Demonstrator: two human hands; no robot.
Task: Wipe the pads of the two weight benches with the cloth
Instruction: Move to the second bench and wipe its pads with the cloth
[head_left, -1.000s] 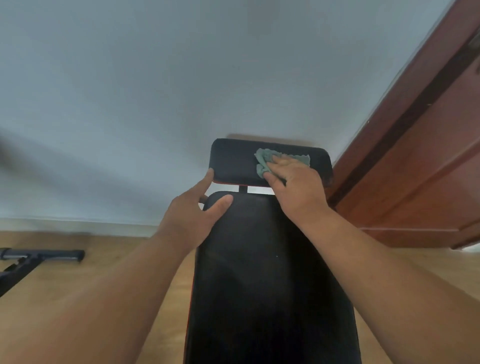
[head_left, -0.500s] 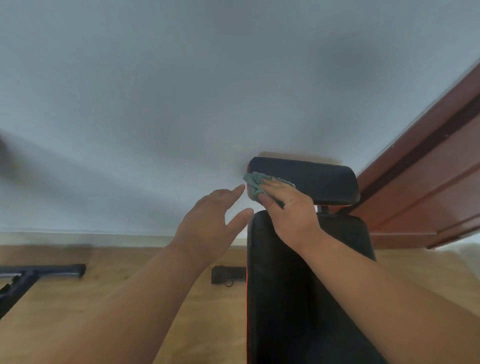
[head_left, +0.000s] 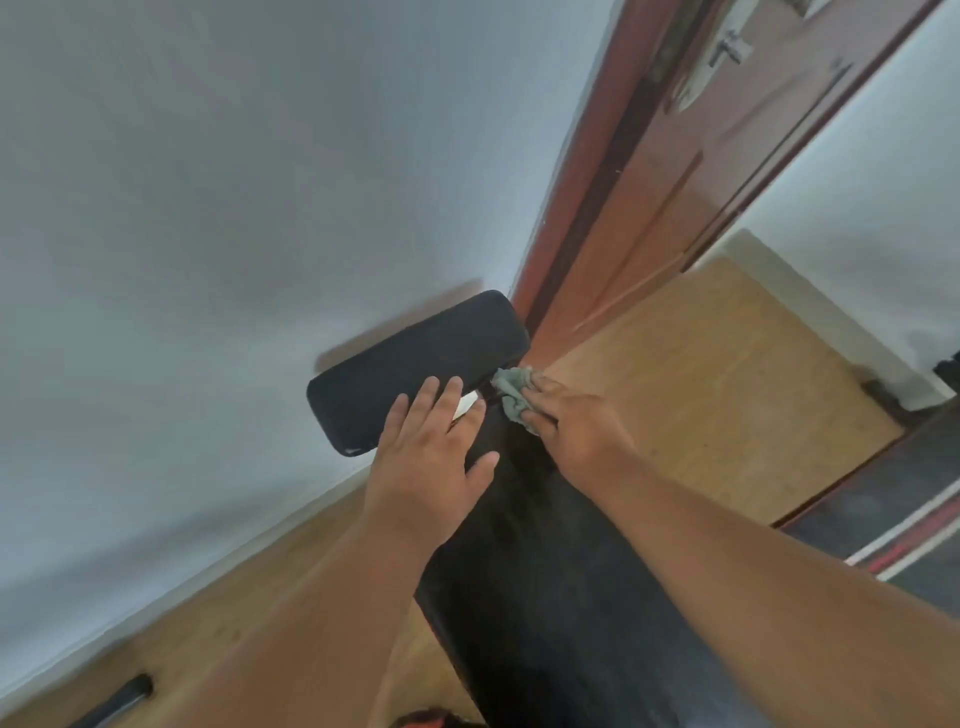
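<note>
The right hand (head_left: 576, 426) presses a bunched green cloth (head_left: 514, 397) against the far right corner of the long back pad (head_left: 550, 587), right at the gap where it meets the short head pad (head_left: 415, 371). Its grip is mostly flat: fingers laid over the cloth and pinning it to the vinyl, with the far half of the cloth poking out beyond the fingertips. How tightly the thumb closes underneath cannot be seen.

The left hand (head_left: 431, 462) is spread wide and holds nothing. It lies over the far left corner of the back pad, fingertips reaching to the near edge of the head pad; whether it bears down or only hovers just above is unclear, though it looks like bracing.

The view is strongly tilted and a little blurred. The bench runs from the bottom of the frame toward a grey wall (head_left: 208, 208), with a red-brown door (head_left: 649, 182) just beyond the head pad and wood floor (head_left: 701, 374) on both sides. A dark bar (head_left: 117, 701) lies on the floor at lower left; it may belong to other equipment, but no 2nd bench is clearly in view.

By my reading, the step in hand is wiping the first bench, at the seam between its 2 pads. The back pad stretches well toward the camera, so the next move likely calls for drawing the cloth along it in long passes with steady pressure, keeping the cloth flat and not balled up, before turning to the other bench.
</note>
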